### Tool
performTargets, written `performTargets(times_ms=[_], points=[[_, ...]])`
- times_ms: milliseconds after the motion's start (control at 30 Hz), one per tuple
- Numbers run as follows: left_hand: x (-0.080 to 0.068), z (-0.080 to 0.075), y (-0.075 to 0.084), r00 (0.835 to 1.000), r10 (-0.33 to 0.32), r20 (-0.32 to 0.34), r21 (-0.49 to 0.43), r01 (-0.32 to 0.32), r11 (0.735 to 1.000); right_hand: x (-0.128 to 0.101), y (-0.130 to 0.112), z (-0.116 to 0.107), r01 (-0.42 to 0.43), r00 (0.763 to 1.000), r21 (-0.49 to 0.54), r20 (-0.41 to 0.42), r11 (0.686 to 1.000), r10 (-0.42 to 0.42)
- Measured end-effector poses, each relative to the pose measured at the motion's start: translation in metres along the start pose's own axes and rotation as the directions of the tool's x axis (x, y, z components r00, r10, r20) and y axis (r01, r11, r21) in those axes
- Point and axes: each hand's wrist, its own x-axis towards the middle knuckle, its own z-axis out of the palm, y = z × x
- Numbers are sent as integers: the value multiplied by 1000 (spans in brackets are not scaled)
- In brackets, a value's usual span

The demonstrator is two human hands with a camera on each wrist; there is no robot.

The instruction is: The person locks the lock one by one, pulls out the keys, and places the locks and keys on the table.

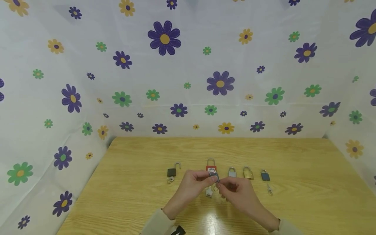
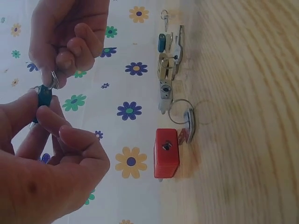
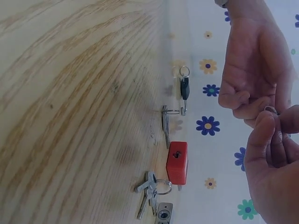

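A small blue padlock [image 1: 213,176] is held between the thumb and fingers of my left hand [image 1: 189,186], raised over the table with its shackle up. My right hand [image 1: 242,194] meets it from the right, pinching a key at the lock's lower end. A metal key ring [image 2: 55,80] shows at those right fingertips in the left wrist view; the key's blade is hidden. Behind the hands stands a red padlock [image 2: 167,153], partly covered in the head view. A key with a pale head [image 1: 209,192] lies in front of it.
To the left lies a black padlock [image 1: 171,172] with its shackle open and keys [image 1: 170,179] beside it. Rightward stand a silver padlock [image 1: 232,172], a brass padlock [image 1: 248,173] and another blue padlock [image 1: 265,176], with keys [image 1: 269,190] before it. Flowered cloth [image 1: 188,65] surrounds the wooden table [image 1: 132,189].
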Motion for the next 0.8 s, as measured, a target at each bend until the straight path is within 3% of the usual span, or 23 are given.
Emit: performTargets(times_ms=[333,533,633,800], points=[[1,5,2,998,-43,-47,-40,41,998,0,-4,1,-69,997,1,-43,998,68],[1,6,3,997,-46,-61,-56,42,998,-2,-3,6,10,994,-39,-112,999,-14],[3,3,9,989,-81,-125,-73,72,995,-6,2,9,60,991,-67,-116,996,-67],[7,-14,21,955,-103,-277,-57,90,994,-15,12,13,69,996,-59,-54,996,-72]])
